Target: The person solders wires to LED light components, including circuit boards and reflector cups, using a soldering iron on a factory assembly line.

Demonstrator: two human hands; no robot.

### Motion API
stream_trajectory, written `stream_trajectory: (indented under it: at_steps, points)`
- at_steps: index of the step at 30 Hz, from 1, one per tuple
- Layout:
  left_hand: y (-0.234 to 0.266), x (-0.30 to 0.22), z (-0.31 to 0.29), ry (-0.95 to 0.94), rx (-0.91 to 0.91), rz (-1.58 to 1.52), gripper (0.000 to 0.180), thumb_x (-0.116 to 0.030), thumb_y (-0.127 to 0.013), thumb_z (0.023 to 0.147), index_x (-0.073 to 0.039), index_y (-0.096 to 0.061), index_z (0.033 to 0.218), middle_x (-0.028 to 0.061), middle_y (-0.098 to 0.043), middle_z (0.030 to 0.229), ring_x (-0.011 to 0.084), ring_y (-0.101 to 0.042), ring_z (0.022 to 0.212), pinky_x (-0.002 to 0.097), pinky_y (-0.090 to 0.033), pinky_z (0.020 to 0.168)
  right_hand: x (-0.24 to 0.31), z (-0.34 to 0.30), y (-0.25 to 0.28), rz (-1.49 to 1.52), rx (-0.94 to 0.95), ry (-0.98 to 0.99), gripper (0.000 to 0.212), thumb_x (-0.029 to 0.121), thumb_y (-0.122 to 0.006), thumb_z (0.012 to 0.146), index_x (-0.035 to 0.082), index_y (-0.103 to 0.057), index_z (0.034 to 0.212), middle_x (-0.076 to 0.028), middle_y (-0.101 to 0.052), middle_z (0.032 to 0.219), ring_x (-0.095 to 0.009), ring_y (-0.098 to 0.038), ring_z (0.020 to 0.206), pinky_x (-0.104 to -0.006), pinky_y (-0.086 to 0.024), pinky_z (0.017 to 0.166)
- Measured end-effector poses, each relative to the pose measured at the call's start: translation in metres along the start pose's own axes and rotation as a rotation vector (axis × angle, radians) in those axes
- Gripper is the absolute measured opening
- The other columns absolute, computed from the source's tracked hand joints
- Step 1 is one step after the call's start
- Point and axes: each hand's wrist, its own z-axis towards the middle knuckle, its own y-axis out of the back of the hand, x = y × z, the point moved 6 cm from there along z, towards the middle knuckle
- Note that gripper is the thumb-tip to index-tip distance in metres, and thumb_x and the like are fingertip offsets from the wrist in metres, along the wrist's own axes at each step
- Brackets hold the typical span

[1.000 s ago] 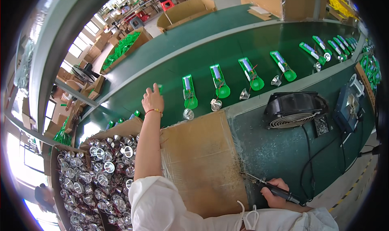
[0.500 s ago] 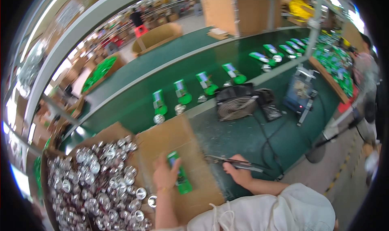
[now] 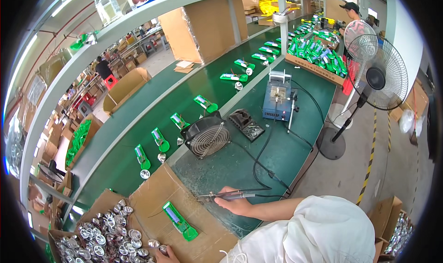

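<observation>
My right hand (image 3: 234, 203) is closed round a soldering iron (image 3: 240, 195), its tip pointing left over the border between cardboard and green bench. A green plastic flashlight housing (image 3: 181, 221) lies alone on the cardboard sheet (image 3: 154, 194), with a pale blue strip inside and a thin wire sticking out. At the lower edge, only partly in view, my left hand (image 3: 167, 256) has its fingers closed on a small silver reflector cup (image 3: 163, 249). This is beside a cardboard box (image 3: 104, 200) heaped with shiny reflector cups (image 3: 99, 237) and dark reddish wires.
A round black fan (image 3: 207, 140), a soldering iron stand (image 3: 246, 123) and a blue soldering machine (image 3: 278, 101) stand on the bench, cables trailing. Green housings (image 3: 159, 140) line the belt behind. A pedestal fan (image 3: 376, 78) stands right; a person (image 3: 353, 11) works beyond.
My left hand has left the green housing and moved down to the reflector cups. My right hand keeps hold of the soldering iron. The whole view has swung to the right.
</observation>
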Motion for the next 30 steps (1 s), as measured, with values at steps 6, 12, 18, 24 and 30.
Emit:
stream_trajectory:
  at_steps: [6, 12, 18, 24, 30]
  points:
    - [-0.013, -0.035, -0.012, -0.533, -0.311, -0.023, 0.029, -0.031, -0.055, 0.083, -0.004, -0.061, 0.091, 0.02, -0.059, 0.09, 0.0336, -0.058, 0.078, 0.0415, -0.048, 0.066, 0.003, -0.005, 0.002, 0.095, -0.005, 0.007, 0.021, 0.024, -0.063, 0.081, 0.006, -0.053, 0.083, -0.001, -0.057, 0.069, -0.008, -0.052, 0.066, -0.027, -0.042, 0.058]
    - [-0.031, -0.012, -0.01, -0.367, -0.253, -0.319, 0.032, -0.034, -0.053, 0.086, -0.006, -0.059, 0.101, 0.0176, -0.062, 0.093, 0.0335, -0.06, 0.08, 0.0407, -0.05, 0.068, 0.004, -0.004, -0.007, 0.145, 0.031, 0.032, 0.018, 0.019, -0.063, 0.081, 0.005, -0.052, 0.083, -0.001, -0.057, 0.069, -0.007, -0.052, 0.063, -0.0242, -0.043, 0.055]
    - [0.001, -0.005, 0.002, -0.143, -0.198, -0.609, 0.025, -0.003, -0.061, 0.075, 0.001, -0.06, 0.1, 0.0137, -0.058, 0.074, 0.0236, -0.057, 0.065, 0.0333, -0.046, 0.061, 0.003, -0.006, 0.007, 0.135, -0.023, 0.065, 0.014, 0.011, -0.061, 0.081, 0.001, -0.052, 0.085, -0.007, -0.06, 0.071, -0.01, -0.057, 0.061, -0.0235, -0.047, 0.052]
    - [-0.028, -0.031, 0.017, 0.056, 0.04, -0.974, 0.017, -0.013, -0.064, 0.079, 0.003, -0.064, 0.084, 0.0088, -0.064, 0.07, 0.011, -0.057, 0.06, 0.0257, -0.045, 0.055, 0.02, -0.009, 0.006, 0.071, -0.003, 0.077, 0.014, 0.009, -0.062, 0.08, 0.001, -0.051, 0.082, -0.007, -0.059, 0.068, -0.01, -0.056, 0.058, -0.0226, -0.046, 0.051]
    - [-0.042, -0.041, 0.02, 0.097, 0.122, -0.979, 0.02, -0.019, -0.065, 0.078, 0.002, -0.066, 0.08, 0.0077, -0.064, 0.065, 0.0081, -0.056, 0.058, 0.0239, -0.044, 0.053, 0.025, -0.021, 0.005, 0.065, 0.006, 0.111, 0.015, 0.007, -0.062, 0.08, 0.0, -0.049, 0.082, -0.008, -0.059, 0.071, -0.01, -0.056, 0.058, -0.0225, -0.047, 0.052]
